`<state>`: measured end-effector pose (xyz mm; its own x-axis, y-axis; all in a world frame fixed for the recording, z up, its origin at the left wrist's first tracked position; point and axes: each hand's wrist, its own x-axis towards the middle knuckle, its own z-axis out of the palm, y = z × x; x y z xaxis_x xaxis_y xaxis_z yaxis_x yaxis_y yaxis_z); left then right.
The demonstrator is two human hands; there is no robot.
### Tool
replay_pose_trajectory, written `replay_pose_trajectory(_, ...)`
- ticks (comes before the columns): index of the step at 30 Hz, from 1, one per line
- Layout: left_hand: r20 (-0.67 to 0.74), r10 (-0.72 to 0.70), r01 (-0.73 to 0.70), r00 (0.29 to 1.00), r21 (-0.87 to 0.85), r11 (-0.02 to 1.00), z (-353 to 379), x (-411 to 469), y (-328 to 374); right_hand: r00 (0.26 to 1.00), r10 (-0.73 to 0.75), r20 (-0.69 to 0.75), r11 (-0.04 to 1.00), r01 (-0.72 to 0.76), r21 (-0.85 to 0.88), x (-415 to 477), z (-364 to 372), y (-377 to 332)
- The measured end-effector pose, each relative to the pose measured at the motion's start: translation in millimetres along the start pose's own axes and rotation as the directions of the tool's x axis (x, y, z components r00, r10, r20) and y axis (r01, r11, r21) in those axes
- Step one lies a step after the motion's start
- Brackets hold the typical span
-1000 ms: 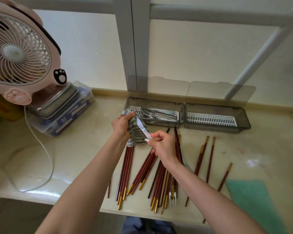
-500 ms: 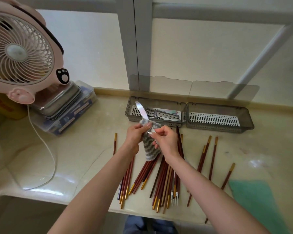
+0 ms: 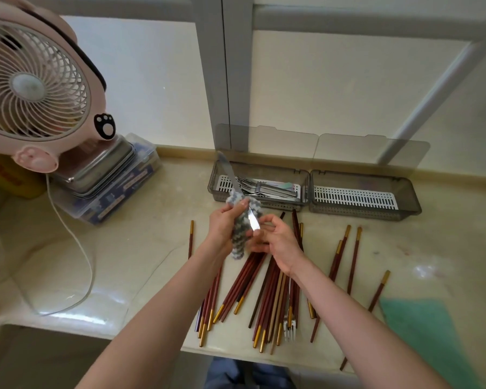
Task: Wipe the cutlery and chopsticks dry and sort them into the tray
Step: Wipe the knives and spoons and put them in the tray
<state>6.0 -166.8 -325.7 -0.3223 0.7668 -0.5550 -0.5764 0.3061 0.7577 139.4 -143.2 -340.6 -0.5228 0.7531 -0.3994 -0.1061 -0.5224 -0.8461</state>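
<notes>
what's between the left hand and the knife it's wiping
In the head view, the grey-and-white cloth is between them: the left hand grips the knife through it, while the right hand holds the knife's lower end.

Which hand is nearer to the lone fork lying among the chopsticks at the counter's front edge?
The right. The right hand is above the fork, almost in line with it; the left hand, holding the cloth, is farther to the left.
</notes>
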Motion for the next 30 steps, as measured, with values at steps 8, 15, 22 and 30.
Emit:
replay_pose_trajectory(8, -0.031, 0.174, -0.151, 0.984, 0.366, 0.918, 2, -4, -12, 0.942, -0.142, -0.303, 0.968, 0.068, -0.241, 21, 6, -21)
replay_pose_trajectory(15, 0.020, 0.173, -0.152, 0.985, 0.586, 0.796, 6, -6, -12, 0.932, -0.273, -0.237, 0.886, 0.148, -0.440, 50, 9, -50)
replay_pose_trajectory(22, -0.118, 0.062, -0.021, 0.991, 0.322, 0.947, -23, -13, -7, 0.930, -0.360, -0.078, 0.401, 0.078, -0.913, 102, -30, -65)
replay_pose_trajectory(30, -0.192, 0.141, -0.109, 0.971, 0.167, 0.980, -30, -21, 16, 0.942, -0.334, -0.020, 0.104, 0.016, -0.994, 119, -45, -63)
